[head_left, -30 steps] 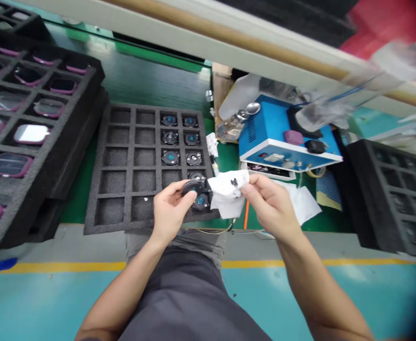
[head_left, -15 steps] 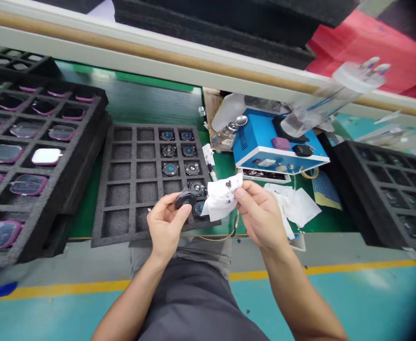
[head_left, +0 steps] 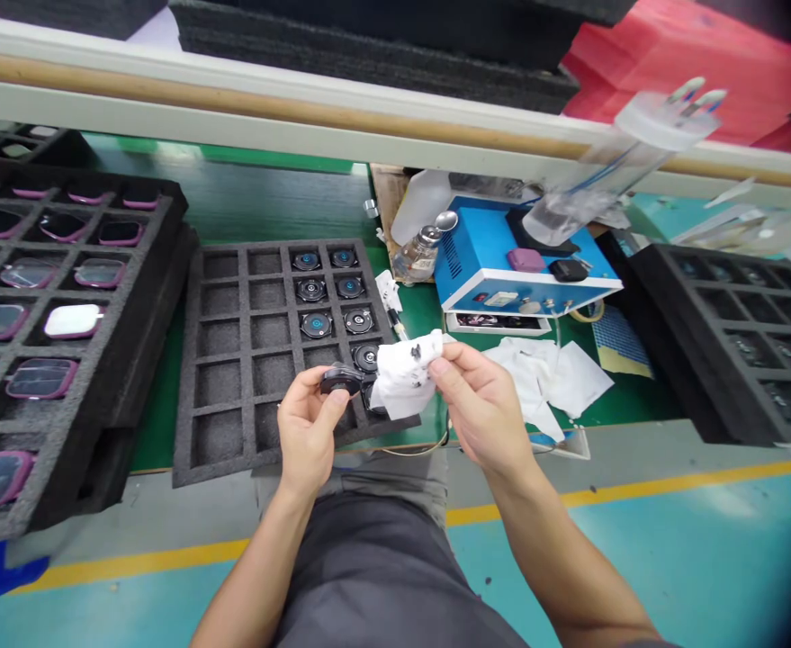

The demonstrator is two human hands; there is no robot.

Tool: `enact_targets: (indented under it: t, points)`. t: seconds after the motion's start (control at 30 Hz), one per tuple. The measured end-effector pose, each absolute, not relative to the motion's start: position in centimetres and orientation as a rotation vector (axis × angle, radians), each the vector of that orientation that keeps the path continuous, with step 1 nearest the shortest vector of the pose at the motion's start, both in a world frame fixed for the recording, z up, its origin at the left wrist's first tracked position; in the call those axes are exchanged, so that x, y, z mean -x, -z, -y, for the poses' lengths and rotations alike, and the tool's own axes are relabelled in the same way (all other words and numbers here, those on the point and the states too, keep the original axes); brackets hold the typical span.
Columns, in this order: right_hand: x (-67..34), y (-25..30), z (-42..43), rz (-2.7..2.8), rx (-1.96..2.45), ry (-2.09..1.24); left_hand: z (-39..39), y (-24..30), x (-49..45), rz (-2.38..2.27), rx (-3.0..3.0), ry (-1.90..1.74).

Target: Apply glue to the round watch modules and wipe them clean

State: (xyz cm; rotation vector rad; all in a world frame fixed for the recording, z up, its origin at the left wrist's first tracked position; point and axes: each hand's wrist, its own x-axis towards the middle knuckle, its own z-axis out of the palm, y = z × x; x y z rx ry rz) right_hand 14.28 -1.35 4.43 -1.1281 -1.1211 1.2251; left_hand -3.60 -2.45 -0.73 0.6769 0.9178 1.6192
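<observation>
From my end, the left hand [head_left: 310,427] pinches a dark round watch [head_left: 339,382] above the foam tray [head_left: 184,454]; the right hand [head_left: 484,405] grips a white cloth [head_left: 401,385] just beside it. Work looks partway: other watches [head_left: 316,324] sit in right-hand columns (which are finished, I can't tell). Since the earlier frame, both grips persist; mainly my view shifted.

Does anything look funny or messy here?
Yes: the white cloth in the right hand has dark smudges, unlike the plain sheets nearby. Also, one piece in the left-side tray looks bright white among darker ones, perhaps glare.
</observation>
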Motion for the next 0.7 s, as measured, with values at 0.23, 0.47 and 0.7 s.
enact_targets:
  t: [0.23,0.47,0.7]
  points:
    - [-13.7,-3.7,1.6,1.164,1.156,-1.124,2.7,1.6,3.6,-0.94,-0.832,-1.654]
    - [-12.5,-3.9,2.4,1.212,1.202,-0.987,2.6,1.4,3.6,-0.954,-1.011,-1.651]
    - [-11.9,-4.2,3.1,1.414,1.222,-0.798,2.4,1.3,3.4,-0.919,-1.123,-1.674]
